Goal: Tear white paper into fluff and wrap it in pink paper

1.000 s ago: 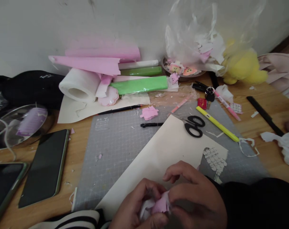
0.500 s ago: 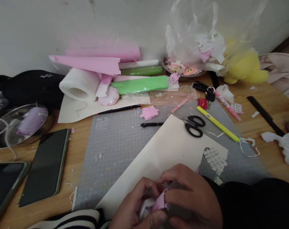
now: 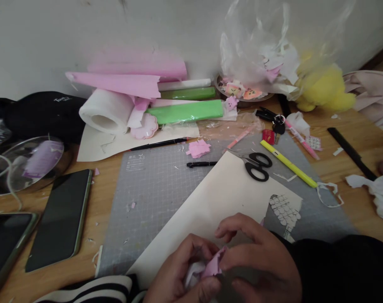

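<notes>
My left hand is closed around a small pink paper piece with white tissue bunched against it. From the right, my right hand reaches over, one fingertip at the pink paper's edge. Its forefinger is raised and its thumb stands apart, so it does not grip the piece. Both hands are above a large cream sheet lying aslant on the grey cutting mat. Scissors with black handles rest on the sheet's far corner.
Two phones lie at the left, near a lidded bowl. Further back are a paper roll, green packets and a plastic bag. A yellow pen, keys and a black comb lie right.
My right hand has shifted slightly right and its fingers have spread, with the forefinger lifting off the pink paper. My left hand keeps its hold in nearly the same place.
</notes>
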A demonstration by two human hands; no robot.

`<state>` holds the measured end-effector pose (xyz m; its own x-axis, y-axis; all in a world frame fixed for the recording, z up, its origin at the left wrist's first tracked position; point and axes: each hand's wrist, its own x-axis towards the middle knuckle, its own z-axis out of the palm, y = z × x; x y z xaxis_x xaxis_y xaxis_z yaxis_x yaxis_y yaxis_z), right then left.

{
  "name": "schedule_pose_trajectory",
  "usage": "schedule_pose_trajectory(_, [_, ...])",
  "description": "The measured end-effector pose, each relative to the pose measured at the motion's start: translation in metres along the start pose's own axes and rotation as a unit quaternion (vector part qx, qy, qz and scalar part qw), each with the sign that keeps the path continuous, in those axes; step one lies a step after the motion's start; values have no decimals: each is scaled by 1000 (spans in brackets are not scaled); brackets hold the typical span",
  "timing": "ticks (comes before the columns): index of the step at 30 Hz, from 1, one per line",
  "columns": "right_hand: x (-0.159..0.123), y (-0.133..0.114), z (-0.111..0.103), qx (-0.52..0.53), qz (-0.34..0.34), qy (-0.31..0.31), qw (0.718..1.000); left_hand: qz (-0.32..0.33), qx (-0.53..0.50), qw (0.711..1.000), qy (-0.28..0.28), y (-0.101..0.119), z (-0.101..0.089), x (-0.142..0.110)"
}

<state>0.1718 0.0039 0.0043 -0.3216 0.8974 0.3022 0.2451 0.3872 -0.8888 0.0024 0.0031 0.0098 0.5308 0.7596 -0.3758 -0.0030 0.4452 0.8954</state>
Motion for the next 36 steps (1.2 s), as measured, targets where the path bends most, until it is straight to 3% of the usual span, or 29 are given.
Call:
schedule_pose_trajectory(7, [1, 2, 2, -3, 15, -4, 1000, -6, -9, 1000, -4, -1, 0, -2])
schedule_pose_trajectory(14, [8, 1, -2, -90, -9, -120, 989, -5, -13, 1000, 7, -5, 0, -3])
schedule_pose_trajectory(21, [3, -2, 2, -14, 29, 3, 999, 1, 14, 1000, -3, -2, -1, -2])
schedule_pose_trajectory(27, [8, -3, -9, -25, 24, -31, 999, 13, 31, 999, -7, -2, -1, -1])
schedule_pose_trajectory(36, [2, 6, 2, -53, -14, -72, 996, 5, 9, 1000, 5, -4, -1, -1])
